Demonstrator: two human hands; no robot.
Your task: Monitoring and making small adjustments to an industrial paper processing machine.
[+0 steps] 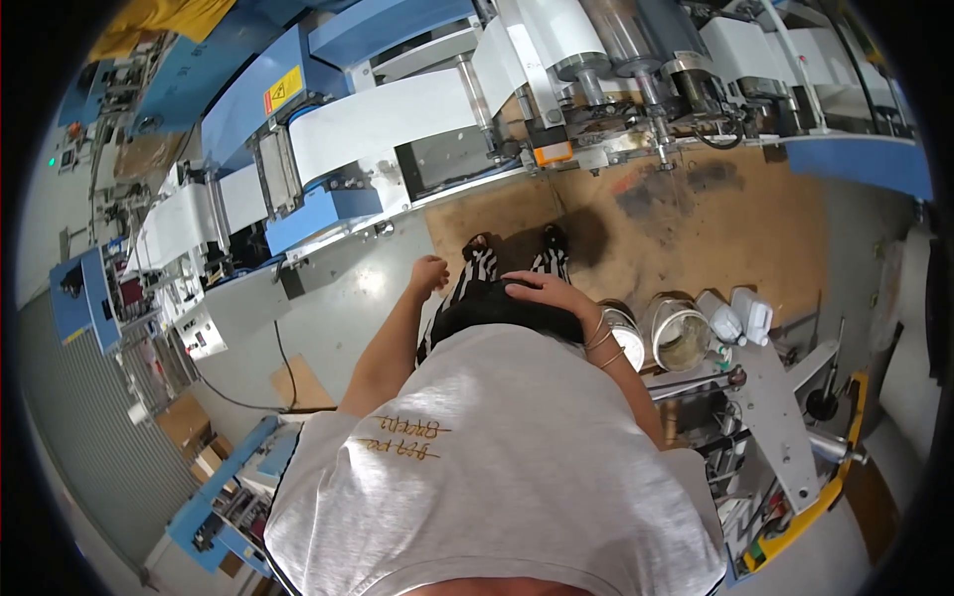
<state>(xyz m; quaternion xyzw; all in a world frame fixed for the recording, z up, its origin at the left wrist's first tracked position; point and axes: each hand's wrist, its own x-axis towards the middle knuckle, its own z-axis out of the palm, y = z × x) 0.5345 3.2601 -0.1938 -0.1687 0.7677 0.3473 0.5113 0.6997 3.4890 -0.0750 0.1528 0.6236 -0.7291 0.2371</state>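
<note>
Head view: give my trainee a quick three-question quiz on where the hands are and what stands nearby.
1. True or false: the right hand lies flat on the dark skirt.
2. The left hand is: A) a loose fist holding nothing, B) gripping a bottle, C) on the machine.
3. What stands right of the round metal tins?

Key: 1 true. 2 A. 3 two white plastic bottles.

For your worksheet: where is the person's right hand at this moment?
In the head view, the right hand lies flat on the black waistband, right of centre, just left of two open tins on the floor.
</note>
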